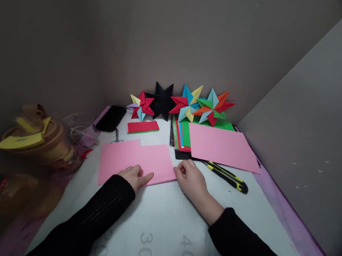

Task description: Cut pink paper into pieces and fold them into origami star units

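Observation:
A sheet of pink paper (151,159) lies on the table in front of me. Its lower edge on the right looks folded, and there is a small step in its top edge. Pressing down on the paper near that lower edge is my left hand (133,176), thumb stretched out to the right and fingers apart, gripping nothing. My right hand (190,176) is closed in a pinch at the paper's lower right corner. A black and yellow utility knife (229,177) lies just to the right of that hand.
Folded paper stars (189,105) lean on the back wall. Coloured sheets (223,147), pink on top, lie at the back right. Red paper strips (143,127), scissors (117,137) and a black phone-like object (111,118) are at the back left. Rolls of tape (43,138) stand left.

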The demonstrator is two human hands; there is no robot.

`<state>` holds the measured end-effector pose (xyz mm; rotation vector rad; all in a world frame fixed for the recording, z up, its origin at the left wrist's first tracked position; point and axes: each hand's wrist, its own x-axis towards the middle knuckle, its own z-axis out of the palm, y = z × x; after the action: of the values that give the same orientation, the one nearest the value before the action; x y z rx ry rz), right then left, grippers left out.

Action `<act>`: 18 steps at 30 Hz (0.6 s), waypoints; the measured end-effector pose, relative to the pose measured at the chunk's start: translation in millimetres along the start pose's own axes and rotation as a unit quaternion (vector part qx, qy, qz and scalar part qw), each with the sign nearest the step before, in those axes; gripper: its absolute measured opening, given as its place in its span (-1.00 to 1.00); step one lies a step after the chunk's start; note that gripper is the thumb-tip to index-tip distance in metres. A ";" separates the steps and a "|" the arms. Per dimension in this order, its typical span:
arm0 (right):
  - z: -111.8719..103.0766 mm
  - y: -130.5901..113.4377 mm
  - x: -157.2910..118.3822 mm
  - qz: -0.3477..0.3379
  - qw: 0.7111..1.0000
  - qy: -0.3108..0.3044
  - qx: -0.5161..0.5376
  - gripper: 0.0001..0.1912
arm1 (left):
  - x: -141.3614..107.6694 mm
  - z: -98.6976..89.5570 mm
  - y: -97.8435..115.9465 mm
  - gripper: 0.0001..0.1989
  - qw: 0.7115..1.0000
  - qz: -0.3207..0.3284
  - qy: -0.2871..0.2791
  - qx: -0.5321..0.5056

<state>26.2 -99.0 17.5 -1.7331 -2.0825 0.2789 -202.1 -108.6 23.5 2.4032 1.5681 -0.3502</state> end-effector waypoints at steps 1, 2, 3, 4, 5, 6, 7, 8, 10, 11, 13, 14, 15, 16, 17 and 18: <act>-1.2 -3.9 -4.6 -0.054 0.998 0.026 0.006 -0.79 | 0.1 -1.6 0.5 -0.37 1.000 0.002 -0.010 0.003; -1.4 -9.2 -9.9 -0.118 0.992 0.041 0.008 -0.78 | 0.1 -2.8 0.9 -0.36 1.000 0.004 -0.016 0.005; -0.4 -15.6 -15.6 -0.180 0.983 0.034 0.008 -0.75 | 0.0 -3.5 1.1 -0.37 1.000 0.007 -0.020 0.005; 1.7 -22.5 -21.3 -0.227 0.974 0.006 0.002 -0.72 | -0.2 -3.9 1.2 -0.39 1.000 0.011 -0.020 0.002; 4.7 -29.3 -26.5 -0.253 0.967 -0.024 -0.008 -0.64 | -0.4 -4.1 1.2 -0.44 1.000 0.014 -0.017 -0.001; 8.2 -35.3 -31.0 -0.267 0.962 -0.056 -0.020 -0.56 | -0.7 -4.1 1.2 -0.49 1.000 0.016 -0.014 -0.005; 11.6 -39.8 -34.7 -0.272 0.958 -0.082 -0.031 -0.49 | -1.1 -4.1 1.1 -0.53 1.000 0.016 -0.013 -0.009; 14.3 -42.7 -37.4 -0.270 0.956 -0.104 -0.043 -0.44 | -1.3 -4.1 0.9 -0.54 1.000 0.017 -0.015 -0.011; 16.2 -42.7 -40.8 -0.254 0.955 -0.135 -0.065 -0.41 | -1.8 -4.1 0.1 -0.51 1.000 0.014 -0.017 -0.012; 15.1 -40.2 -42.1 -0.240 0.957 -0.146 -0.076 -0.42 | -1.9 -4.1 -0.5 -0.48 1.000 0.014 -0.017 -0.011; 9.3 -31.9 -44.9 -0.204 0.961 -0.157 -0.098 -0.45 | -2.3 -4.6 -1.7 -0.42 1.000 0.016 -0.014 -0.010; 5.4 -27.0 -46.5 -0.183 0.964 -0.158 -0.110 -0.46 | -2.5 -5.0 -2.0 -0.41 1.000 0.017 -0.014 -0.008; 1.4 -22.1 -48.2 -0.162 0.967 -0.157 -0.122 -0.47 | -2.7 -5.3 -1.7 -0.40 1.000 0.019 -0.017 -0.004; -2.4 -17.6 -49.8 -0.143 0.968 -0.154 -0.134 -0.49 | -3.0 -5.5 -0.7 -0.40 1.000 0.022 -0.018 0.004; -5.6 -13.9 -51.3 -0.129 0.970 -0.151 -0.144 -0.50 | -3.2 -5.2 1.3 -0.39 0.999 0.026 -0.013 0.015; -7.9 -11.2 -52.4 -0.119 0.970 -0.148 -0.151 -0.51 | -3.5 -4.5 4.4 -0.40 0.999 0.039 0.001 0.029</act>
<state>26.9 -153.2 19.5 -1.6604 -2.6436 0.1611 -199.2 -111.8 29.2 2.5019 1.4785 -0.3828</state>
